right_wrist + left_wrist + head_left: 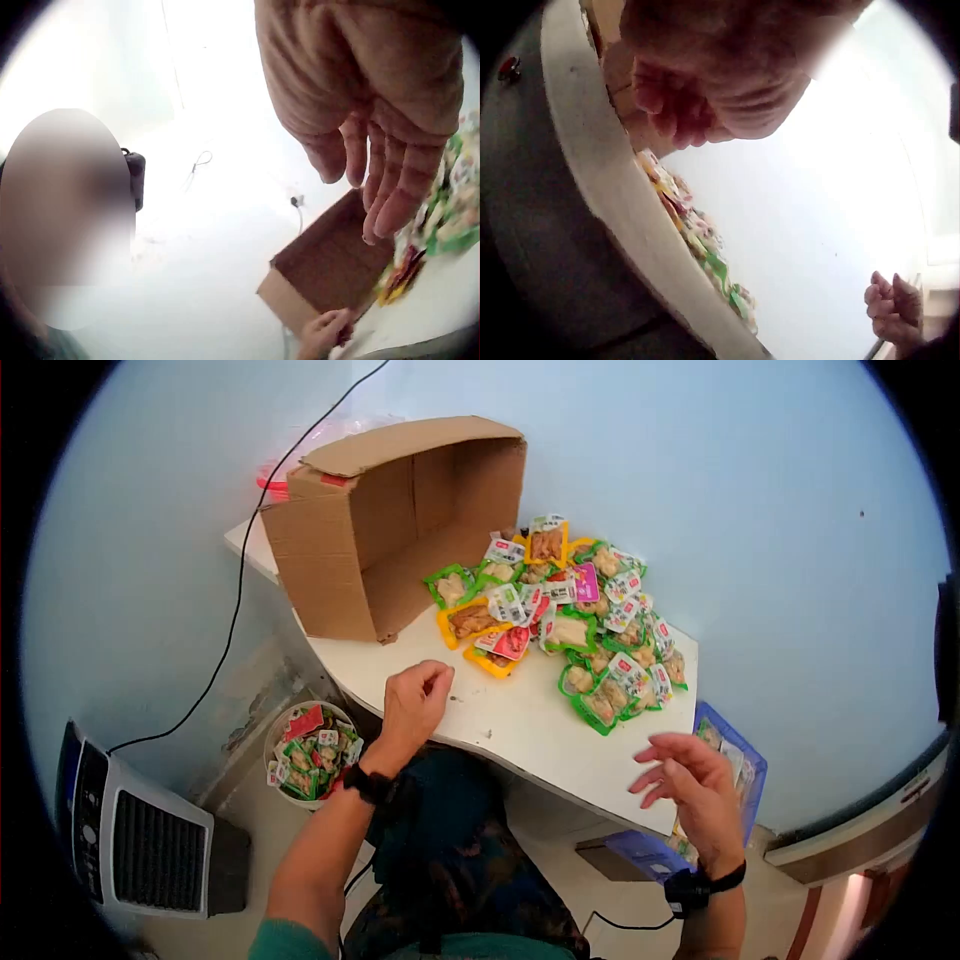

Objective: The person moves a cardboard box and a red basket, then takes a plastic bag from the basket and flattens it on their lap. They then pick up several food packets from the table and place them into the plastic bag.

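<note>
My left hand (415, 700) hovers over the front edge of the white table (540, 735), fingers loosely curled and nothing visible in them. To the right, my right hand (695, 785) is held over the table's right end, its fingers relaxed and slightly bent around no object. Small sealed food packets (610, 620) in green, yellow and red wrapping lie heaped between and beyond the hands. The cardboard box (315, 575) lies on its side at the back left, its mouth facing the packets. In the right wrist view, the right palm (367, 67) shows bare.
A white bucket (272, 750) filled with similar packets stands on the floor at left. Beneath the table's right end, a blue crate (757, 770) also contains packets. An air cooler (160, 850) stands at lower left, with a black cable (235, 600) running up the wall.
</note>
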